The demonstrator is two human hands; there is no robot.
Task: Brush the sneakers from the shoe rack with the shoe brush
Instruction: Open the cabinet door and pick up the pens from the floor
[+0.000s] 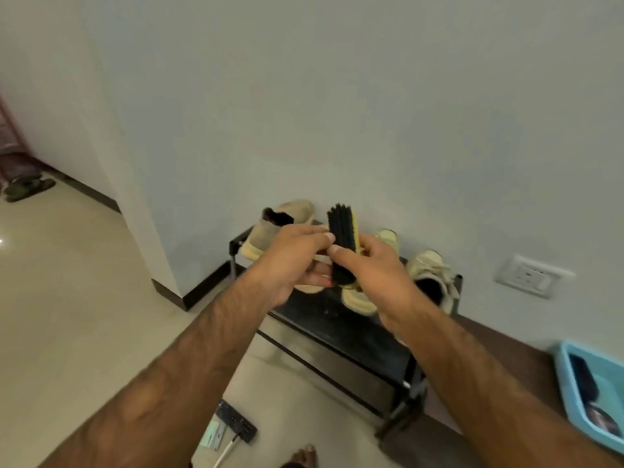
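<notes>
The shoe brush (341,238), with black bristles and a yellow back, stands upright in front of me, held by both hands. My right hand (374,275) grips its lower part from the right. My left hand (293,261) pinches its left side with thumb and fingers. Behind the hands a black shoe rack (354,336) stands against the wall. A tan sneaker (280,228) lies on its left end. A pale yellow sneaker (430,275) lies on its right end. Another yellow sneaker (359,298) is partly hidden behind my hands.
A light blue plastic tub (591,386) holding dark items sits at the right. A wall socket (530,276) is right of the rack. A black power strip (236,422) lies on the floor near my foot (305,456). Another person's feet (27,187) stand far left.
</notes>
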